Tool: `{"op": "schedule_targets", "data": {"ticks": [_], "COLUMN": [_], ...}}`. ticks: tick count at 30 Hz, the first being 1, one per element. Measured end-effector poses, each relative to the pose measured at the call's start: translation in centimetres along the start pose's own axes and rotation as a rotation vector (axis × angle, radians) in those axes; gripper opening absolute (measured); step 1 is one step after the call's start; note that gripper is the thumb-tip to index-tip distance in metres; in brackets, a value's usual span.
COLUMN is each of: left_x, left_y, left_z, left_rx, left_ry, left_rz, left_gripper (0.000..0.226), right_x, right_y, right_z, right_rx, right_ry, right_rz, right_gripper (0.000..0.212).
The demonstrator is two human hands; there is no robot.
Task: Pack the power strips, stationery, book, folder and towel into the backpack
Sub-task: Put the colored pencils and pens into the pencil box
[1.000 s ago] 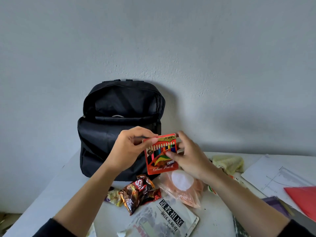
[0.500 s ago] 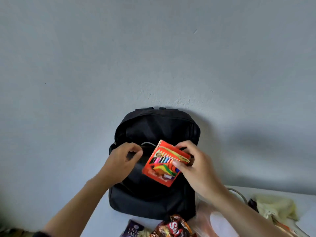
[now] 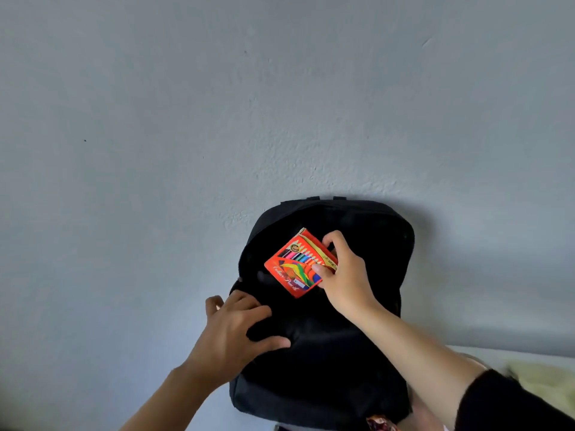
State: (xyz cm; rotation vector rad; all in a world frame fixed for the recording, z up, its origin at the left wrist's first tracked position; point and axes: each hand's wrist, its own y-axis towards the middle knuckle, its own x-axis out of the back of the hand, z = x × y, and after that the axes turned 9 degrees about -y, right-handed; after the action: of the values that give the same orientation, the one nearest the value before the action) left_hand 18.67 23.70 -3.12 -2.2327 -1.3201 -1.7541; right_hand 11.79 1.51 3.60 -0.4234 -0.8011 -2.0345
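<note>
A pale grey-blue wall (image 3: 217, 119) fills most of the view, its plaster slightly rough and dotted with small bumps and specks. Against it stands a black backpack (image 3: 329, 362), rounded at the top and made of soft matte fabric that swallows nearly all detail. Its upper section gapes open as a dark hollow, and two short strap tabs poke up from the top edge.

The person's right hand (image 3: 345, 275) reaches in from the lower right, a black sleeve (image 3: 510, 402) covering the forearm. Thumb and fingers pinch one end of a box of coloured pencils (image 3: 295, 265), a flat rectangular cardboard pack in glossy orange-red, printed with a row of bright pencils and swirls of yellow, green and blue. The box is tilted on a diagonal and held in front of the dark mouth of the bag, its lower corner over the opening; whether it touches the fabric cannot be told.

The left hand (image 3: 239, 328) lies spread on the front panel of the bag near its left edge, fingers extended and pressing flat into the cloth, grasping nothing.

At the right edge, a strip of white table (image 3: 510, 354) shows, with a soft, crumpled pale-yellow towel (image 3: 541, 381) on it. A scrap of shiny red-and-brown snack wrapper (image 3: 378, 423) peeks out under the bag's lower right corner.
</note>
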Motion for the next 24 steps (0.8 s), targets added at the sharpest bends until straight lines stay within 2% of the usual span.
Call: {"op": "schedule_targets", "data": {"ticks": [2, 5, 8, 10, 12, 14, 16, 18, 22, 24], "left_x": [-0.4, -0.6, -0.6, -0.7, -0.8, -0.5, -0.5, -0.6, -0.7, -0.8], "left_y": [-0.5, -0.8, -0.7, -0.5, -0.5, -0.8, -1.1, -1.1, -0.5, -0.1], "left_z": [0.8, 1.6, 1.5, 1.3, 1.3, 1.5, 1.3, 0.7, -0.5, -1.2], "left_rx": [-0.059, -0.137, -0.124, -0.126, -0.155, -0.154, -0.135, -0.134, -0.131, -0.144], "left_ry": [-0.085, -0.091, -0.095, -0.085, -0.073, -0.069, -0.032, 0.032, 0.061, 0.021], "left_rz": [-0.040, -0.087, -0.118, -0.135, -0.151, -0.161, -0.148, -0.133, -0.135, -0.150], "left_gripper": [0.062, 0.059, 0.055, 0.054, 0.054, 0.056, 0.058, 0.059, 0.057, 0.052], "right_x": [-0.7, -1.7, -3.0, -4.1, -5.1, -5.6, -5.5, -4.8, -2.2, -0.1], "right_y": [0.1, 0.0, 0.0, -0.1, 0.0, 0.1, 0.0, -0.6, -1.6, -1.7], "right_z": [0.0, 0.2, 0.5, 0.9, 1.2, 1.0, 0.1, -0.9, -0.9, -0.9], "right_rx": [0.048, 0.159, 0.266, 0.327, 0.348, 0.315, 0.244, 0.197, 0.232, 0.126], "right_ry": [-0.047, -0.247, -0.565, -0.621, -0.652, -0.605, -0.466, -0.324, -0.063, 0.173], "right_rz": [0.043, 0.246, 0.216, 0.195, 0.254, 0.291, 0.247, 0.153, -0.119, -0.236], "right_gripper": [0.029, 0.029, 0.028, 0.026, 0.031, 0.029, 0.020, 0.015, 0.019, 0.020]}}
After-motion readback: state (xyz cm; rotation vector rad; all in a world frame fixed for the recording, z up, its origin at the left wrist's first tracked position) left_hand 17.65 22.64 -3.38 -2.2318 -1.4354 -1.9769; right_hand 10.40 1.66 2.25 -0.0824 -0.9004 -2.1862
